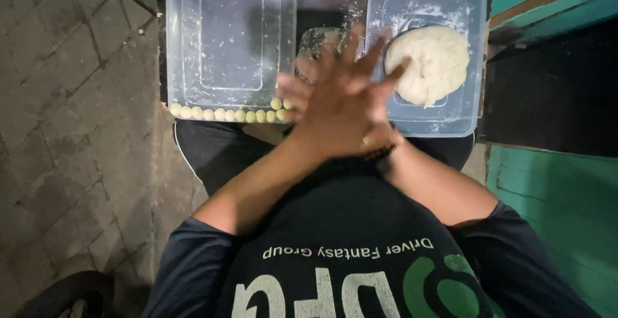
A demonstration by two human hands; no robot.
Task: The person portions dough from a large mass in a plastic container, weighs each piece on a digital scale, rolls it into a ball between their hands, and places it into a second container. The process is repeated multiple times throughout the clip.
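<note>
Clear plastic tubs — two: left tub (193, 47) holds one row of eleven dough balls (225, 114), right tub (467, 109) one dough lump (428, 64). Left hand (344, 109) and right hand (302, 93) — pressed palm-to-palm, crossed.

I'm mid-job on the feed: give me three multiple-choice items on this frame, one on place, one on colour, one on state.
1. Where does the dough lump lie?
A. right tub
B. left tub
C. floor

2. What colour are the dough balls?
A. brown
B. pale cream
C. green

3. How are the hands?
A. apart
B. inside the tubs
C. pressed together

Answers:
1 A: the lump fills the right tub's floor.
2 B: the row along the left tub's near edge is pale cream.
3 C: the left hand lies over the right hand, palms together between the tubs; anything between them is hidden.
</note>
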